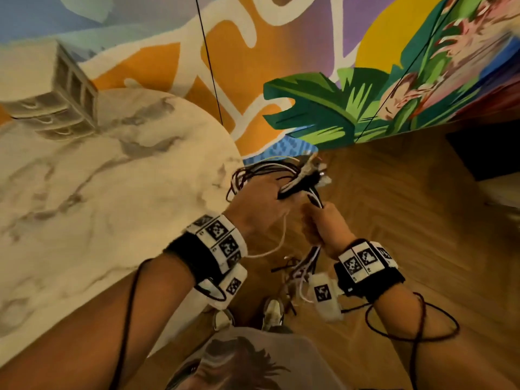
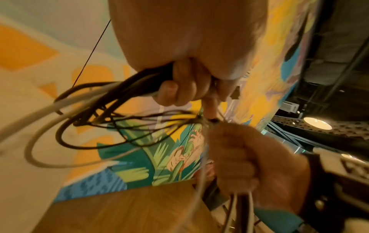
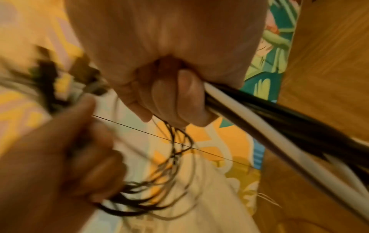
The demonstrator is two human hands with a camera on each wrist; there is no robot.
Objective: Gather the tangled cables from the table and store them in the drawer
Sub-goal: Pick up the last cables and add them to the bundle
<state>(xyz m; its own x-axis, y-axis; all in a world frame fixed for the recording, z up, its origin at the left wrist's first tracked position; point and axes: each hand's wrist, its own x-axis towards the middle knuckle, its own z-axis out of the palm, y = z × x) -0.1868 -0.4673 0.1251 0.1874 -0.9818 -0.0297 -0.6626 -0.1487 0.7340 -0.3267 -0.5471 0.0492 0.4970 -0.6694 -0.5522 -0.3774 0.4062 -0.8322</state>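
Holding cable bundle in both fists, off the table.
Round white marble-pattern table (image 1: 84,192) lies at left with a small white drawer unit (image 1: 56,94) at its far edge. Left hand (image 1: 259,206) grips the tangled black and white cables (image 1: 264,170) just past the table's right edge, loops fanning toward the table. Right hand (image 1: 323,226) is fisted round the strands below; bundle runs roughly vertical, ends dangling. Bare herringbone wooden floor (image 1: 408,206) spreads to the right.
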